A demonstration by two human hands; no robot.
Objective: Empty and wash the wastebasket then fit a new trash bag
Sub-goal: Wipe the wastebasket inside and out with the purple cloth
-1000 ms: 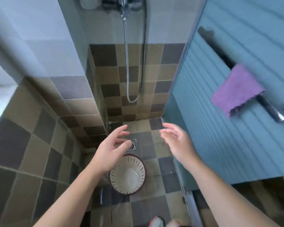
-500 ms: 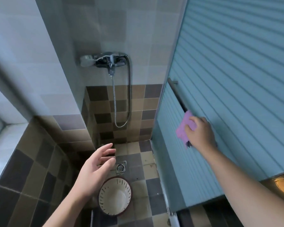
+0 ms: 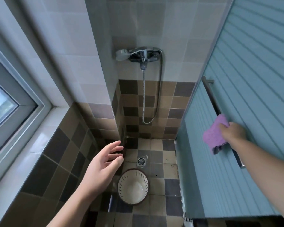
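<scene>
We look down into a tiled shower stall. Nearest to us, our left hand (image 3: 103, 167) hangs over the floor (image 3: 156, 171) with its grip spread, fingers loosely apart and holding nothing. Just beside and below it stands the wastebasket (image 3: 133, 186), upright on the floor tiles, its pale slotted inside bare and its dark rim facing us. Just beyond the wastebasket, a square metal drain (image 3: 141, 161) sits in the floor.

To the right, our right hand (image 3: 233, 133) reaches to the bar (image 3: 211, 95) that runs down the blue ribbed door (image 3: 252, 79). Its grip is pressed onto a purple cloth (image 3: 214, 135) draped over the bar; the fingers close on the cloth's upper edge, though we cannot tell whether they also wrap the bar underneath.

Farther off, on the back wall, a chrome mixer (image 3: 143, 54) is mounted above the brown checkered tiles, and its hose (image 3: 143, 95) hangs down in a loop. A window (image 3: 7, 102) is set in the left wall.
</scene>
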